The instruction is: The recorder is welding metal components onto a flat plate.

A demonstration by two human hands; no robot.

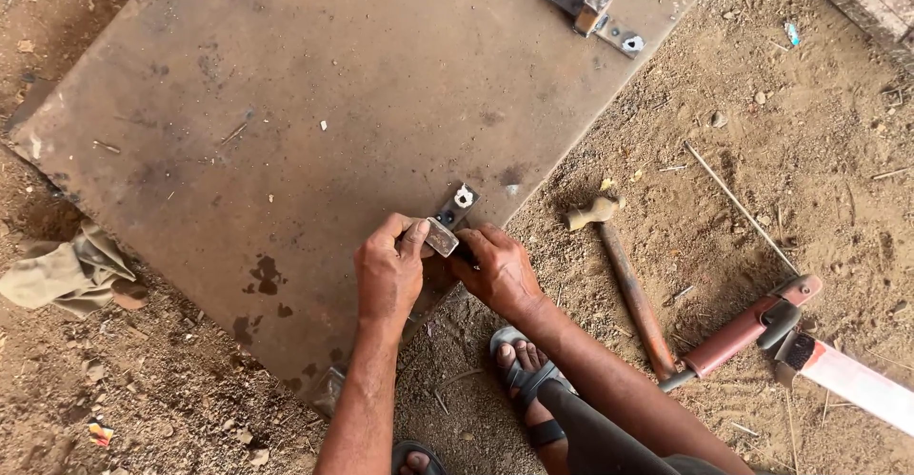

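My left hand (388,267) and my right hand (499,270) meet at the near right edge of a large rusty steel plate (314,104) lying on the ground. Both pinch a small metal block (441,237) that sits on a dark flat bracket (457,205) with a round hole, laid on the plate's edge. The left fingers grip the block from the left. My right thumb and fingers press on it and on the bracket from the right.
A second bracket with a welded block (595,7) lies at the plate's far right corner. On the sandy ground to the right lie a hammer (619,266), a red-handled tool (752,327) and thin rods. A crumpled cloth (67,270) lies to the left. My sandalled foot (522,366) rests below.
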